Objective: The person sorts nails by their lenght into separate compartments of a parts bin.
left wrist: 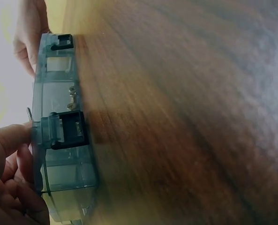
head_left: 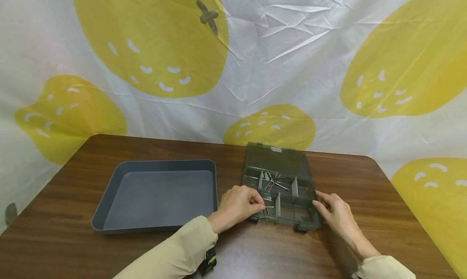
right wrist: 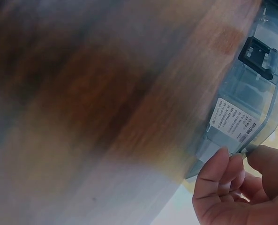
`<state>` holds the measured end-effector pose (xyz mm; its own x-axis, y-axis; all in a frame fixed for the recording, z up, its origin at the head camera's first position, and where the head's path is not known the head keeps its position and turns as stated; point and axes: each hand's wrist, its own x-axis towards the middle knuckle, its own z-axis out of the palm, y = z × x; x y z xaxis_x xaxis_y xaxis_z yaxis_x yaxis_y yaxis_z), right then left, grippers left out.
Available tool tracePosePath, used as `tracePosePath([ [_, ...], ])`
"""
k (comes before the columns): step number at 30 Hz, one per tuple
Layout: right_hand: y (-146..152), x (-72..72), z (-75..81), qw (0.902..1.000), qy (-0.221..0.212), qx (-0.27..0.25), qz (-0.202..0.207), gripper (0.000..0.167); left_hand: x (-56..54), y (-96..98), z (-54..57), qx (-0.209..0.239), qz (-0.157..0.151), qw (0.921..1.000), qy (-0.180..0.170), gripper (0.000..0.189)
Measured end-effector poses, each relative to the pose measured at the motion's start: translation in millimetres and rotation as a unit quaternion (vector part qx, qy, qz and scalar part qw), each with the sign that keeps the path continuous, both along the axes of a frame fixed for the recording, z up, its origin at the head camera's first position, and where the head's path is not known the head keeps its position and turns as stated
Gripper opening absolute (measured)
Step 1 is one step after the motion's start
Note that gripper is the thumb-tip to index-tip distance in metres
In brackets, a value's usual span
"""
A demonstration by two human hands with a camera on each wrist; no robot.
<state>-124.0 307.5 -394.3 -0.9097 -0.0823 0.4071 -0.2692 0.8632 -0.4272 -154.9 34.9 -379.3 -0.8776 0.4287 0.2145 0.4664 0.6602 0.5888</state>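
Observation:
A clear grey-green compartment box (head_left: 297, 210) lies on the table with its lid (head_left: 275, 159) folded back. Long thin metal screws (head_left: 279, 184) lie in a back compartment, and several more are in the front left one. Over that front left compartment, my left hand (head_left: 238, 204) pinches a small threaded screw (left wrist: 29, 114); its tip shows above the thumb in the left wrist view. My right hand (head_left: 337, 216) holds the box's right side between thumb and fingers. A white printed label (right wrist: 233, 121) shows on the box in the right wrist view.
A dark grey rectangular tray (head_left: 157, 226) with raised walls stands left of the box. Black latches (left wrist: 67, 130) stick out from the box's front. A white cloth with yellow fruit print (head_left: 284, 80) hangs behind the wooden table (head_left: 350, 173).

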Motion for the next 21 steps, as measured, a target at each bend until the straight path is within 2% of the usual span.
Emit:
tracePosePath([
  [8, -1, 0.4, 1.3, 1.0, -0.004, -0.001, 0.004, 0.031, -0.3, -0.2, -1.2, -0.016, -0.01, 0.9996, 0.022, 0.004],
  [14, 0, -0.8, 4.5, 0.9998, -0.021, -0.004, 0.003, 0.031, -1.2, -1.5, 0.4, -0.015, -0.013, 0.9997, 0.016, 0.005],
  [17, 1, -1.0, 8.0, 0.9972, -0.069, -0.03, 0.003, 0.034, -3.2, -4.3, 2.7, 0.009, -0.031, 0.9994, -0.01, 0.005],
  [21, 3, -0.5, 13.8, 0.9794, -0.17, -0.109, -0.004, 0.043, -10.2, -12.5, 9.0, 0.057, -0.047, 0.9955, -0.059, 0.006],
])
